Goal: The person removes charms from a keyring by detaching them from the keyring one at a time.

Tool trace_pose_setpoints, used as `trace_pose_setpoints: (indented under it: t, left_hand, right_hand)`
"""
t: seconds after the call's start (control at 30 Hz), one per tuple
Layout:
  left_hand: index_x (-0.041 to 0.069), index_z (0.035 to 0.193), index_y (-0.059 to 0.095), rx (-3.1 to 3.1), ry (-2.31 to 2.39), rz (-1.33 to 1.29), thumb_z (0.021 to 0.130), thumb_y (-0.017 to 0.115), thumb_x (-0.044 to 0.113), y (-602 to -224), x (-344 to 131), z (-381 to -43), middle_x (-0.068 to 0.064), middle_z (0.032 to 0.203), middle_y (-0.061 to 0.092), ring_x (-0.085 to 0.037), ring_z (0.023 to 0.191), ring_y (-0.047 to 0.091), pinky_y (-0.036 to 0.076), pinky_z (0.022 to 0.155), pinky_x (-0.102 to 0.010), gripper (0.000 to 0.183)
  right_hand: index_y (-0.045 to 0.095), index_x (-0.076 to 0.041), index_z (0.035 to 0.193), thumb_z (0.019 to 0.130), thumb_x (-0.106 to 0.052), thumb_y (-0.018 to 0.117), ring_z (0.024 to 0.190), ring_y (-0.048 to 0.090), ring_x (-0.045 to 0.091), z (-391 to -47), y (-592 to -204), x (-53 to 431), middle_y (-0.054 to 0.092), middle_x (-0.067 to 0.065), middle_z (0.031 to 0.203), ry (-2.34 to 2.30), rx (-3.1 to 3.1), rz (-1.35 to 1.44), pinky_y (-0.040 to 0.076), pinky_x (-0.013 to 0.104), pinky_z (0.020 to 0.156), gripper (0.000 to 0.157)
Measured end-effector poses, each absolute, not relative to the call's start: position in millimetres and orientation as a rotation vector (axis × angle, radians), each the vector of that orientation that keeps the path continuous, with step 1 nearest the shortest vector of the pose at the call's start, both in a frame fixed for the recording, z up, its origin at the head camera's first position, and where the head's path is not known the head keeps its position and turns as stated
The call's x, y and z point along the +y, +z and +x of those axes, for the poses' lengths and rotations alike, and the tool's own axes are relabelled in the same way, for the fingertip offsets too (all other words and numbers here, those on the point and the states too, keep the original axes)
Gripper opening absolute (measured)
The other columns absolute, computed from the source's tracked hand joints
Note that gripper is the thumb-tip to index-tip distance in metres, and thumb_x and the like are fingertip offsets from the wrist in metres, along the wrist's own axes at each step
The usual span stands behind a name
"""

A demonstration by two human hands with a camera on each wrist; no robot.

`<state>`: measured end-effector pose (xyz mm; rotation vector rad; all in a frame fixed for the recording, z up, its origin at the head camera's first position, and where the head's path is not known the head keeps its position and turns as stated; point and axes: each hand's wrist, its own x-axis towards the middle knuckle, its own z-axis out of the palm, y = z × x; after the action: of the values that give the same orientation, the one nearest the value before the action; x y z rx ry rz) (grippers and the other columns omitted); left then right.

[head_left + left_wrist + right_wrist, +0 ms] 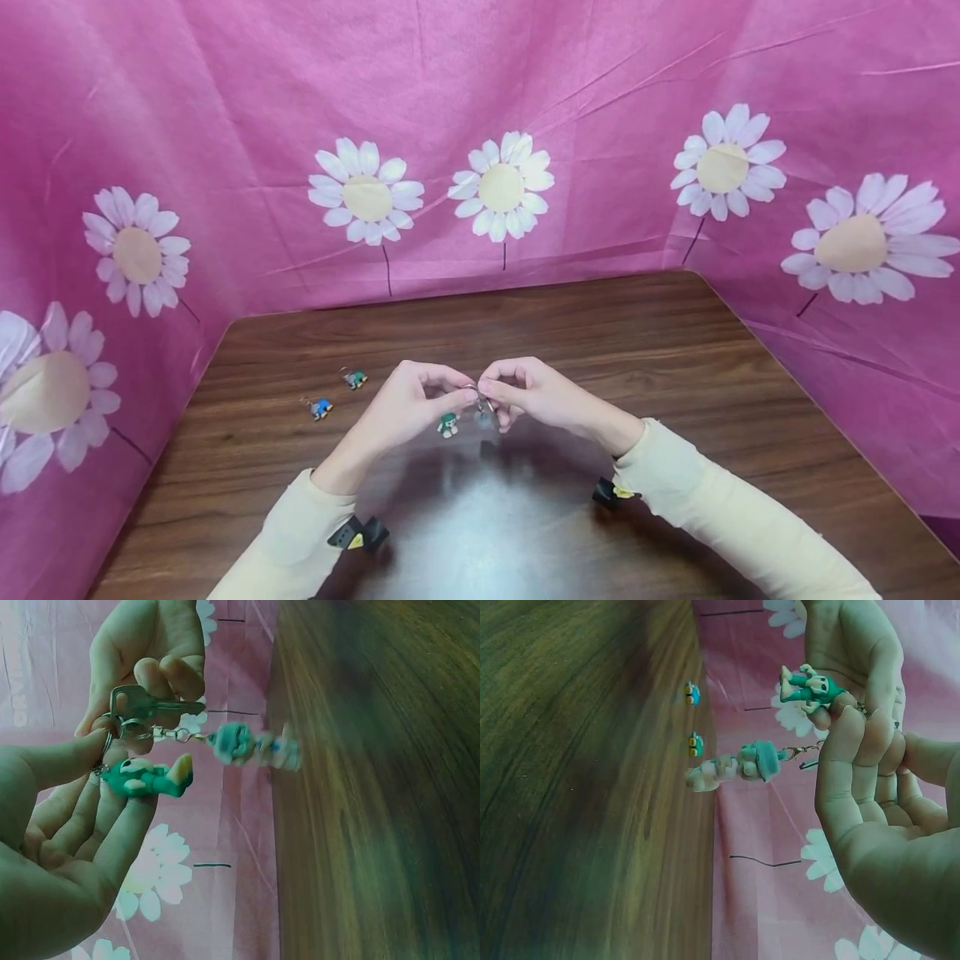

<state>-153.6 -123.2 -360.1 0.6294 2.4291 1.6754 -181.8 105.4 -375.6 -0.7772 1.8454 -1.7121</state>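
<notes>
My left hand [408,402] and right hand [543,393] meet above the table, fingertips almost together. Between thumb and fingers, each pinches a metal key ring [107,742], partly hidden by the fingertips. A silver key [154,703] is at the ring, close to the right fingers in the left wrist view. A green figurine charm [146,778] hangs by the left fingers, with pale feet. From a short chain [171,733] dangles a second, pale figurine with a blue-green hat [761,761]; it looks blurred.
On the wooden table [637,350], left of my hands, lie two small charms with metal rings, a green one [356,380] and a blue one [322,408]. A pink cloth [600,83] with white daisies stands round the back and sides.
</notes>
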Motion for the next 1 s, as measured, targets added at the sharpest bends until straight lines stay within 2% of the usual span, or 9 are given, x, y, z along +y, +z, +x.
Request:
trace_pose_setpoints:
  t: [0.13,0.27,0.37,0.6,0.83,1.0]
  left_hand:
    - [0.011,0.098,0.08,2.533,1.694,0.581,0.091,0.078,0.02,-358,-121,-153,-0.002,0.081,0.076,-0.017,0.065,0.069,0.054,0.058,-0.027,0.011]
    - [0.012,0.096,0.08,2.556,1.798,0.465,0.091,0.078,0.023,-357,-119,-151,-0.001,0.082,0.077,-0.018,0.069,0.071,0.054,0.06,-0.027,0.012]
    - [0.008,0.097,0.08,2.484,1.898,0.391,0.091,0.079,0.021,-357,-119,-151,-0.006,0.082,0.076,-0.019,0.07,0.071,0.051,0.058,-0.025,0.015]
    - [0.002,0.099,0.078,2.393,1.95,0.371,0.092,0.077,0.017,-360,-117,-152,-0.009,0.084,0.076,-0.018,0.07,0.071,0.051,0.058,-0.024,0.016]
    - [0.0,0.098,0.078,2.363,1.964,0.398,0.092,0.077,0.016,-364,-115,-152,-0.01,0.084,0.076,-0.021,0.073,0.072,0.052,0.058,-0.024,0.017]
    - [0.0,0.096,0.078,2.321,1.978,0.406,0.091,0.078,0.016,-366,-113,-152,-0.017,0.081,0.074,-0.021,0.069,0.071,0.053,0.058,-0.024,0.016]
  right_hand:
    - [0.066,0.003,0.108,0.105,-0.017,0.059,0.066,0.062,0.017,-184,-374,105,0.06,0.01,0.079,-1.75,1.884,-0.77,0.06,0.039,0.066,0.022]
    - [0.067,0.001,0.111,0.099,-0.012,0.067,0.076,0.068,0.032,-184,-375,104,0.068,0.016,0.092,-1.858,1.909,-0.752,0.061,0.05,0.068,0.018]
    - [0.069,0.001,0.111,0.097,-0.007,0.07,0.081,0.07,0.041,-183,-378,104,0.071,0.018,0.098,-1.909,1.943,-0.758,0.06,0.052,0.068,0.017]
    - [0.069,0.007,0.11,0.097,-0.001,0.066,0.078,0.071,0.031,-181,-387,101,0.071,0.022,0.096,-1.998,1.949,-0.839,0.061,0.049,0.072,0.015]
    - [0.067,0.009,0.11,0.099,-0.003,0.065,0.077,0.072,0.022,-183,-385,101,0.072,0.017,0.095,-2.033,1.935,-0.769,0.061,0.05,0.072,0.017]
    - [0.066,0.008,0.11,0.099,-0.004,0.064,0.078,0.07,0.024,-186,-380,102,0.071,0.014,0.094,-2.036,1.921,-0.729,0.061,0.047,0.071,0.016]
